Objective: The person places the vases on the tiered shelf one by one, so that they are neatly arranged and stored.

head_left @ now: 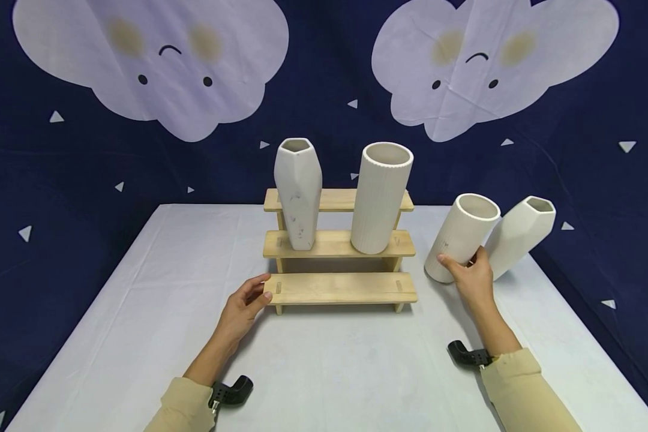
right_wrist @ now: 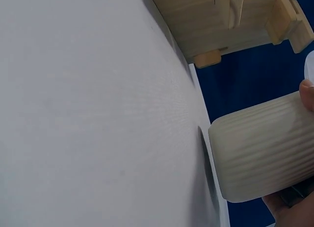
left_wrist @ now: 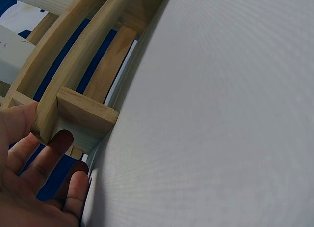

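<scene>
A wooden three-step display stand (head_left: 340,288) stands on the table. My left hand (head_left: 240,312) pinches the left end of its lowest step, thumb on top and fingers below, as the left wrist view shows. With my right hand (head_left: 475,279) I grip the lower part of a white ribbed cylindrical vase (head_left: 461,231), right of the stand; its base (right_wrist: 230,163) appears close to the tabletop. Just beyond that hand, a white faceted vase (head_left: 521,228) leans to the right. The middle step carries another faceted vase (head_left: 298,198) on the left and a taller ribbed vase (head_left: 379,204) on the right.
A white-covered table (head_left: 335,372) lies under everything. Behind it hangs a dark blue cloth (head_left: 324,72) printed with clouds and small triangles. Black wrist-worn devices (head_left: 236,391) stick out from both sleeves. The table's right edge runs close to the leaning vase.
</scene>
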The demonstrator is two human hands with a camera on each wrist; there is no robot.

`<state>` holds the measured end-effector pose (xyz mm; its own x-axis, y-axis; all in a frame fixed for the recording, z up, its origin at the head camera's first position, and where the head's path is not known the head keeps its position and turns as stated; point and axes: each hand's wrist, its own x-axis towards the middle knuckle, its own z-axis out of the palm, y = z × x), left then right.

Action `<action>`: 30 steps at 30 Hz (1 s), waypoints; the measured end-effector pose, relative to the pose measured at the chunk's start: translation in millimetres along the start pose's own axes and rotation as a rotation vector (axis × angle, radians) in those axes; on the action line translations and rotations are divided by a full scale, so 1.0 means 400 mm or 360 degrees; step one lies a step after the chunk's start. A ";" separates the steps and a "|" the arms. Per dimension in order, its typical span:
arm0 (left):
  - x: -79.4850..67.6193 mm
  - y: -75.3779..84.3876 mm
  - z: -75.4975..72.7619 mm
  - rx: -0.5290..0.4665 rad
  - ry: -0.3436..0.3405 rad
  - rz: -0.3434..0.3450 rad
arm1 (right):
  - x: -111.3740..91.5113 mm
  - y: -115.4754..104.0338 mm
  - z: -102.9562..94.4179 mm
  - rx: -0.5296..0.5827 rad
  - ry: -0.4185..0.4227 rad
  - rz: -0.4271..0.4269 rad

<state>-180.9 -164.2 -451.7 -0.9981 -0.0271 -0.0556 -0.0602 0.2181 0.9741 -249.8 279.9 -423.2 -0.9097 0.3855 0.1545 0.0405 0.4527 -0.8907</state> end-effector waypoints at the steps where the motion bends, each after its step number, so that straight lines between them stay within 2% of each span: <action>1: 0.000 0.001 0.000 -0.0007 -0.0001 0.0000 | -0.002 0.000 0.000 -0.0003 0.0002 -0.0004; 17: 0.004 -0.006 -0.001 0.0030 0.0012 -0.0013 | -0.052 -0.018 -0.009 0.0046 0.0049 -0.0081; 30: -0.002 -0.001 -0.002 0.0026 -0.0006 0.0004 | -0.091 -0.034 -0.017 -0.0005 0.0053 -0.0104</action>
<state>-180.2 -164.9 -451.9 -0.9983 -0.0226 -0.0538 -0.0576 0.2341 0.9705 -214.6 265.2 -413.7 -0.8963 0.3813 0.2266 -0.0173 0.4805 -0.8768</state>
